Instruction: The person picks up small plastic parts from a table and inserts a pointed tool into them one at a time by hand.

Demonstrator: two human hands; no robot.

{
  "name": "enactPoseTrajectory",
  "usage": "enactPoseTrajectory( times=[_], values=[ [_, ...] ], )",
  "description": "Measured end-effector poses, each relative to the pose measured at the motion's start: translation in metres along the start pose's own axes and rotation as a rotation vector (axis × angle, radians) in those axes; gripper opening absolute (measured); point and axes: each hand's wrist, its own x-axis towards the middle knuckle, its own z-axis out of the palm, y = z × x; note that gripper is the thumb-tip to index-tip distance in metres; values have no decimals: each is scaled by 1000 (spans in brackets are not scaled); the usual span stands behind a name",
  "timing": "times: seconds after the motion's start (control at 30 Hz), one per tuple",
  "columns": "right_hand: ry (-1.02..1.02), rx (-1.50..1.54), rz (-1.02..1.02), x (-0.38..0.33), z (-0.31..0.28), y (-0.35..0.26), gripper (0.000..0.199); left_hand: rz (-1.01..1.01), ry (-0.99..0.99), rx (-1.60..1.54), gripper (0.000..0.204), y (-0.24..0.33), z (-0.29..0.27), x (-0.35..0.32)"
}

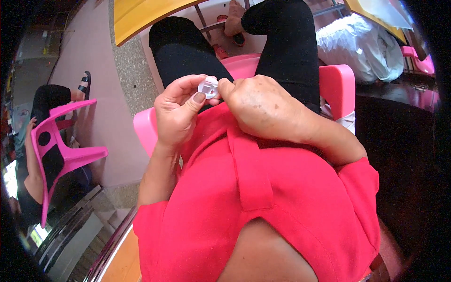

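Note:
Above my lap, my left hand (181, 105) pinches a small, rounded, see-through plastic piece (208, 88) between thumb and fingers. Its exact kind cannot be made out. My right hand (258, 108) is closed, back upward, with its thumb and finger right against the piece's right edge. What lies in the right hand's fingers, if anything, is hidden by the hand. Both hands are close together in front of my red top (263, 178), over my black trousers (181, 51).
I sit on a pink plastic chair (337, 84). Ahead are yellow tabletop edges (145, 16) at left and right. A large white plastic bag (359, 49) stands at right, beside a dark shiny surface (394, 98). Another person sits on a pink chair (70, 155) at left.

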Motion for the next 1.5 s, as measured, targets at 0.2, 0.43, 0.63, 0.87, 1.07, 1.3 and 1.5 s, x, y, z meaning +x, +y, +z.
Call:
enactPoseTrajectory(
  times=[0.2, 0.43, 0.63, 0.87, 1.07, 1.3, 1.5],
  values=[
    [-6, -37, 76, 1, 2, -4, 22, 39, 16, 11, 26, -2, -3, 0],
    [-10, -157, 10, 1, 3, -6, 22, -16, -7, 20, 29, -2, -7, -3],
    [2, 7, 67, 5, 9, 5, 21, -44, 31, -128, 34, 0, -5, 3],
    [215, 378, 84, 8, 23, 2, 14, 15, 36, -100, 35, 0, -15, 1],
    [223, 380, 97, 12, 27, -2, 15, 57, 74, -137, 31, 3, -10, 2],
    [259, 349, 75, 11, 35, -3, 28, 60, 87, -134, 31, 2, -9, 1],
    [346, 263, 9, 11, 42, -5, 23, 68, 103, -104, 31, 1, -8, 0]
  ],
)
